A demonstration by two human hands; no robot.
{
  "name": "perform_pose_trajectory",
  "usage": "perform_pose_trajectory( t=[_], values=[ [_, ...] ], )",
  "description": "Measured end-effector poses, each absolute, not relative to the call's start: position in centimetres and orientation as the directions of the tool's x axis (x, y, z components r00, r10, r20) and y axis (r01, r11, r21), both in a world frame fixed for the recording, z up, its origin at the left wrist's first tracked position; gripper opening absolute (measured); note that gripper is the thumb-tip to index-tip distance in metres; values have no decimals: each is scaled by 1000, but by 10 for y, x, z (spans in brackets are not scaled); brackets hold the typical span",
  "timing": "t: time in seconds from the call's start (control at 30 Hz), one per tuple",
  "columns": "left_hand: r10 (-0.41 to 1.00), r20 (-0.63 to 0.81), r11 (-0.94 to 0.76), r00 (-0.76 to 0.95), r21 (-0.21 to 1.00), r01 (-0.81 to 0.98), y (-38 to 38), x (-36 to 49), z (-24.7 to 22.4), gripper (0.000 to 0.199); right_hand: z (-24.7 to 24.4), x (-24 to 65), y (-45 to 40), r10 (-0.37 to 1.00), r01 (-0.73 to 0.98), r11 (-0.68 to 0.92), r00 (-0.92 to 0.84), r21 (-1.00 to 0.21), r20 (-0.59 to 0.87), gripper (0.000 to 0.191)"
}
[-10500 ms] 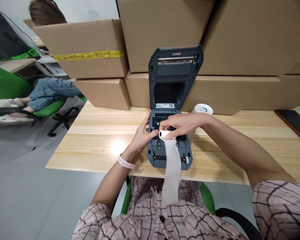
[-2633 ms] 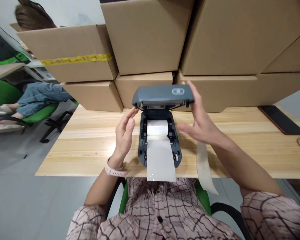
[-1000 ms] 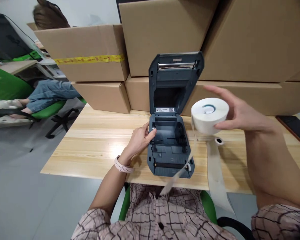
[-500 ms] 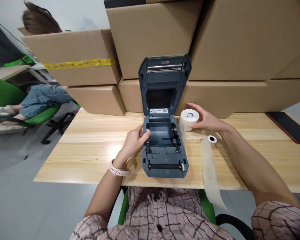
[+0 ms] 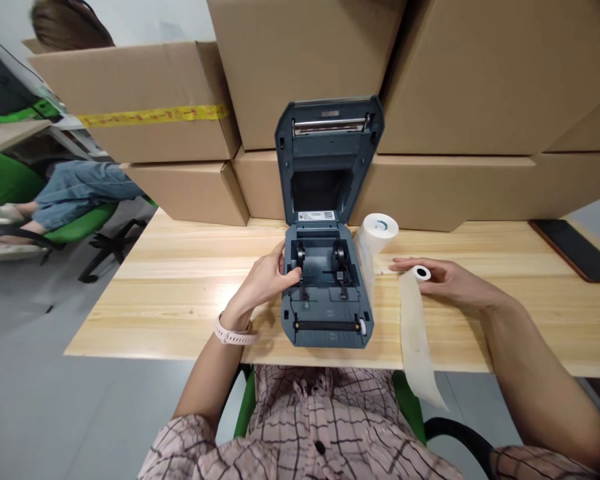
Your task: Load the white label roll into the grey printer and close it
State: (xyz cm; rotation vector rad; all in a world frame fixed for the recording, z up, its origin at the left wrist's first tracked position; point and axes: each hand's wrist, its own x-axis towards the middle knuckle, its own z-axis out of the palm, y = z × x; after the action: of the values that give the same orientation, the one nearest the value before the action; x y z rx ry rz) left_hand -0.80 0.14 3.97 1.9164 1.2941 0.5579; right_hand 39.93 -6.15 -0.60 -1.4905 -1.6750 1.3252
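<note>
A dark grey label printer (image 5: 325,307) stands on the wooden table with its lid (image 5: 330,157) raised. My left hand (image 5: 267,277) grips the printer's left side, the thumb reaching inside beside the left black roll holder (image 5: 301,253). The right roll holder (image 5: 339,255) faces it across an unfilled bay. Just right of the printer stands a white label roll (image 5: 380,227), its loose strip running down along the casing. My right hand (image 5: 445,283) is around a small paper roll (image 5: 421,273), fingers behind and thumb in front. That roll's pale strip (image 5: 414,327) hangs past the table edge.
Cardboard boxes (image 5: 420,190) are stacked along the table's back edge. A dark phone (image 5: 577,250) lies at the far right. Beyond the table at left, another person's legs (image 5: 85,190) rest by a green chair.
My right hand has left the white label roll and moved down to the small paper roll. Inside the printer, the two roll holders have come closer together. The view has shifted slightly.
</note>
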Motion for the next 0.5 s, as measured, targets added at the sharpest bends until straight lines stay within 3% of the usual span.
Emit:
perform_pose_trajectory(
  t=[0.07,0.2,0.33,0.4,0.5],
  values=[
    [902,-41,-230,430,797,558,2,-10,40,58,-8,388,-60,956,455,-98,-205,-885,-211,41],
    [860,-36,-235,510,858,457,6,-17,38,65,12,375,-63,964,312,-164,-150,-936,-219,41],
    [825,-63,-181,561,912,368,10,-21,35,71,66,342,-60,927,367,106,-373,-924,-41,47],
    [825,-70,-144,561,933,329,9,-21,34,71,89,312,-50,869,470,287,-495,-835,20,50],
    [829,-97,-90,550,949,303,8,-20,34,70,100,261,-25,801,638,517,-595,-571,61,47]
  ],
)
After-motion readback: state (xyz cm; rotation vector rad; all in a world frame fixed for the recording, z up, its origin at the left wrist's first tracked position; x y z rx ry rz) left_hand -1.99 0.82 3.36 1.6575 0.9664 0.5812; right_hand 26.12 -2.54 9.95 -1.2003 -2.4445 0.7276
